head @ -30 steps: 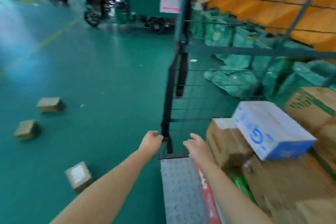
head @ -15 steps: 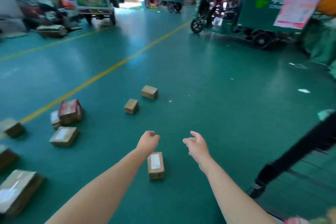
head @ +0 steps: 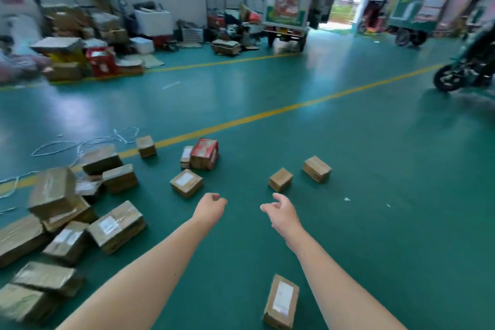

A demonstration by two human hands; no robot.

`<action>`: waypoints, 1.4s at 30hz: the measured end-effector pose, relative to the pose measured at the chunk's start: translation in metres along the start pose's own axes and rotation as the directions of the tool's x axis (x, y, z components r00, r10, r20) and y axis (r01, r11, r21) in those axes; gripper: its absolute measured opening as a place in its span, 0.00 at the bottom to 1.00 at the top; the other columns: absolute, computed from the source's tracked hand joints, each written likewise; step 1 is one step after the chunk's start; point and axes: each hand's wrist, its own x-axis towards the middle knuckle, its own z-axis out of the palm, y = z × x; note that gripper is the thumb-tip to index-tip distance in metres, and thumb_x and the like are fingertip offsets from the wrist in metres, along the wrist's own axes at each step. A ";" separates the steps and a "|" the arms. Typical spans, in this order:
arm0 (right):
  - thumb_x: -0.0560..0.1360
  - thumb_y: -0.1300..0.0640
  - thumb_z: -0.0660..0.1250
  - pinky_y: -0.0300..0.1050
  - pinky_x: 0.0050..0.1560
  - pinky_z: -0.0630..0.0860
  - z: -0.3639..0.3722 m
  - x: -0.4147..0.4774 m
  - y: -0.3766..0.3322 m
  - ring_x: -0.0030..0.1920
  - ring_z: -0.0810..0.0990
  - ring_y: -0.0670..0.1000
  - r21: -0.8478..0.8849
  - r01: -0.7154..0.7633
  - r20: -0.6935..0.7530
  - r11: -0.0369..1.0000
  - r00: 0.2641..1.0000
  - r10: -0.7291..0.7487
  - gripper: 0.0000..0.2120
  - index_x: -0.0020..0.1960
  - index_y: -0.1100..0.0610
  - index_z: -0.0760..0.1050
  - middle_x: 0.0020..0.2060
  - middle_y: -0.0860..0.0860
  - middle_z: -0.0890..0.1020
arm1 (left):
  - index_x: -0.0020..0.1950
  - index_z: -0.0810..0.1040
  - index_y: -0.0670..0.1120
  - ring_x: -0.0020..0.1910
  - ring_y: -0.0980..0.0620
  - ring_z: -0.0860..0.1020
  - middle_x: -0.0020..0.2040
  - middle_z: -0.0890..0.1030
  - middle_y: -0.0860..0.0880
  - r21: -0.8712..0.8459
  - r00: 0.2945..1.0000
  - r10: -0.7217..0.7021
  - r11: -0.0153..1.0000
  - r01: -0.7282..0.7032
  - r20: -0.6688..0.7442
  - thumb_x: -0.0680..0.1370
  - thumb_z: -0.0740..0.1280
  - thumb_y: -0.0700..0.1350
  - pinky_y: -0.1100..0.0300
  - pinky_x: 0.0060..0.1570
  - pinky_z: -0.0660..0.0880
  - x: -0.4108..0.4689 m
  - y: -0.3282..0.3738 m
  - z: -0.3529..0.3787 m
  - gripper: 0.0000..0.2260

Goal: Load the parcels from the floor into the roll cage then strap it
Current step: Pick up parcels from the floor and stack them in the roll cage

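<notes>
**Asker:** What are your hands doing?

**Me:** My left hand is held out above the green floor, fingers loosely curled, gripping nothing and touching nothing. My right hand is near it, thumb and fingers relaxed and slightly spread, empty too.

**Asker:** Where are the parcels?

**Me:** All down on the floor. Far left is a heap of brown cardboard boxes shiny with clear tape, several with white labels, tumbled against and on top of each other. That edge is blurred, so I can't count it exactly. A white cord lies in loops behind it. Moving right, a small brown box sits on the yellow line. Then comes a red box with a slim box touching its left side. Just in front of those is a labelled box, the closest one to my left hand. Beyond my right hand are a cube-shaped box and, farther right, a plain box, near each other but apart. A long box with a white label lies low between my forearms, closer to the right one.

**Asker:** How many outside the heap?

**Me:** Seven: one red, six brown.
</notes>
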 end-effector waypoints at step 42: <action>0.79 0.54 0.66 0.44 0.54 0.67 0.200 0.739 -0.380 0.54 0.72 0.50 -0.098 0.011 0.293 0.995 0.956 0.018 0.31 0.78 0.56 0.58 0.68 0.56 0.71 | 0.74 0.65 0.43 0.50 0.56 0.76 0.70 0.72 0.46 -0.035 0.976 -0.145 0.989 0.141 -0.165 0.81 0.61 0.44 0.57 0.53 0.73 0.719 0.292 -0.163 0.21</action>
